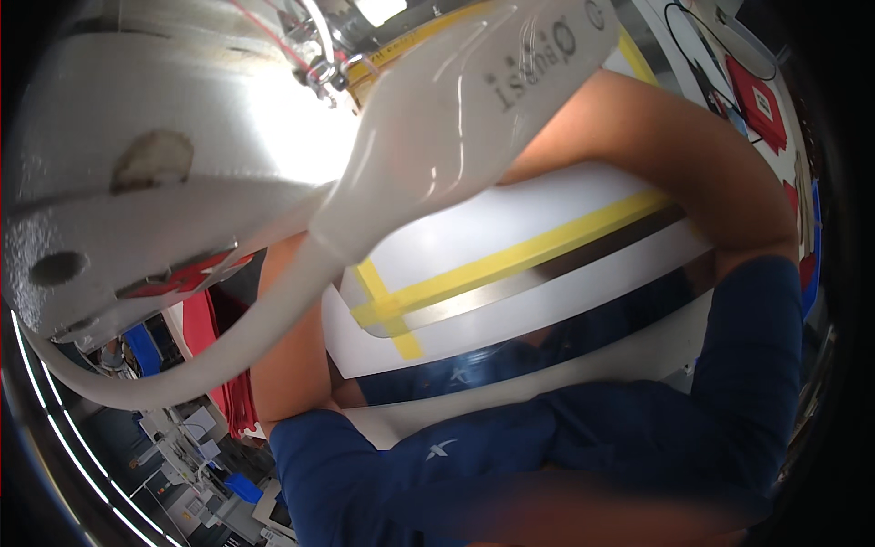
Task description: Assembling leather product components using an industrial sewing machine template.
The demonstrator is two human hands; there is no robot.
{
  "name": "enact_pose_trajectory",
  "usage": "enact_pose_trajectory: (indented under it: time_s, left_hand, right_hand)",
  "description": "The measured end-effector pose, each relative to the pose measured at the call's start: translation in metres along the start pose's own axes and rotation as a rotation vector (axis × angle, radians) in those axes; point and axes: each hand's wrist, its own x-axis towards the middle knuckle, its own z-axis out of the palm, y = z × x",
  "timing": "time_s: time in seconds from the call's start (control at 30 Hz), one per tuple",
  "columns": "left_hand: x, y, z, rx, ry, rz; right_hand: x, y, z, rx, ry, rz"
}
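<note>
Both of my hands are hidden behind the pale grey lamp (456, 128) and the sewing machine head (210, 91), so what they hold or touch does not show. My left forearm (290, 356) rises past the lamp's bent neck (228, 351) and passes behind it. From the right, my right forearm (592, 128) reaches across the white work surface (510, 219) and goes behind the lamp. Bright light falls on the machine beside the metal thread guides (325, 73).
Yellow tape (529, 251) marks the work surface, with a dark, shiny front edge (529, 351). Red fabric (223, 374) hangs at the left. Red pieces (755, 100) and a black cable (670, 36) lie at the far right. Other machines (187, 456) stand at lower left.
</note>
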Motion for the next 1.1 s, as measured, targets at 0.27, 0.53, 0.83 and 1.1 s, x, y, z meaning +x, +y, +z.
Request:
enact_pose_trajectory:
  time_s: [0.27, 0.53, 0.83, 1.1]
  left_hand:
    - [-0.005, -0.002, 0.005, -0.06, -0.23, -0.253]
    - [-0.01, 0.001, -0.006, -0.22, -0.339, -0.318]
    - [-0.022, -0.006, -0.004, -0.528, -0.355, -0.5]
    - [-0.025, -0.012, -0.004, -0.313, -0.368, -0.359]
  right_hand:
    - [0.003, 0.015, 0.014, -0.108, -0.1, -0.056]
    - [0.003, 0.05, 0.018, -0.284, 0.023, 0.005]
    - [0.013, 0.06, 0.027, -0.37, 0.036, 0.027]
    - [0.013, 0.054, 0.022, -0.298, -0.05, 0.1]
